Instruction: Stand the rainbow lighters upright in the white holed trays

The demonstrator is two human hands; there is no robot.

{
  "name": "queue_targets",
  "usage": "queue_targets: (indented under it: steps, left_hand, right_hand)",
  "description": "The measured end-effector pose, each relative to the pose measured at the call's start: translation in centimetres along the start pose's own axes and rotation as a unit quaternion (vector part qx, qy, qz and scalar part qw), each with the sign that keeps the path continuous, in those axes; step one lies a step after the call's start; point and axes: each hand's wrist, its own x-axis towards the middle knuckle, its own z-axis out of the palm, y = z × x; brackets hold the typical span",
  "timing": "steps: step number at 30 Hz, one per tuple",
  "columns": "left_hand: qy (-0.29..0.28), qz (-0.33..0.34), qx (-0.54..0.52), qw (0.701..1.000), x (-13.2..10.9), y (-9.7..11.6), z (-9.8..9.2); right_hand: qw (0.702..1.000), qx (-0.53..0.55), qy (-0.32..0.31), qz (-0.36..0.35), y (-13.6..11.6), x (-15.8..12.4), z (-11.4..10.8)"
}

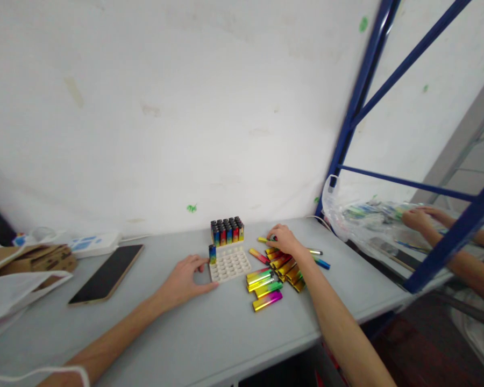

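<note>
A white tray (230, 265) with rows of round holes lies on the grey table, one blue-yellow lighter (212, 255) upright at its left back corner. Behind it stands a block of upright, black-topped colourful lighters (227, 233). My left hand (186, 280) rests at the tray's left edge, thumb and fingers apart, holding nothing. Right of the tray lies a loose pile of shiny lighters (283, 264). At the back of that pile is my right hand (283, 239), fingers bent around a small dark-ended piece that I cannot make out. A yellow-magenta lighter (267, 301) lies nearest the front.
At the left are a dark phone (107, 274), a white box (95, 244), brown cardboard (44, 259) and white plastic. A blue metal frame (349, 126) rises at the right. Beyond it, another person's hands (419, 220) work near clear plastic bags (363, 215).
</note>
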Motion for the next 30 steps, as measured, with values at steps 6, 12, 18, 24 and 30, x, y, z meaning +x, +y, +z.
queue_targets:
  steps: [6, 12, 18, 24, 30]
  left_hand:
    - [0.012, -0.004, 0.0, 1.0, 0.1, -0.8, 0.8]
    - [0.002, 0.0, -0.005, 1.0, 0.5, -0.2, 0.4]
    - [-0.003, 0.005, -0.009, 1.0, 0.6, 0.1, 0.3]
    - [0.0, 0.007, -0.014, 1.0, 0.4, 0.0, 0.5]
    - [-0.004, 0.004, -0.021, 1.0, 0.4, 0.5, 0.3]
  right_hand:
    - [0.99, 0.143, 0.0, 0.002, -1.7, 0.4, -0.5]
    - [0.927, 0.37, 0.064, 0.014, -5.1, 0.7, -0.3]
    - [0.879, 0.471, 0.065, 0.049, -7.8, 0.6, 1.2]
    - [0.856, 0.516, -0.004, 0.037, -9.7, -0.3, 2.1]
    - [0.75, 0.657, -0.066, 0.036, -12.3, -1.3, 1.4]
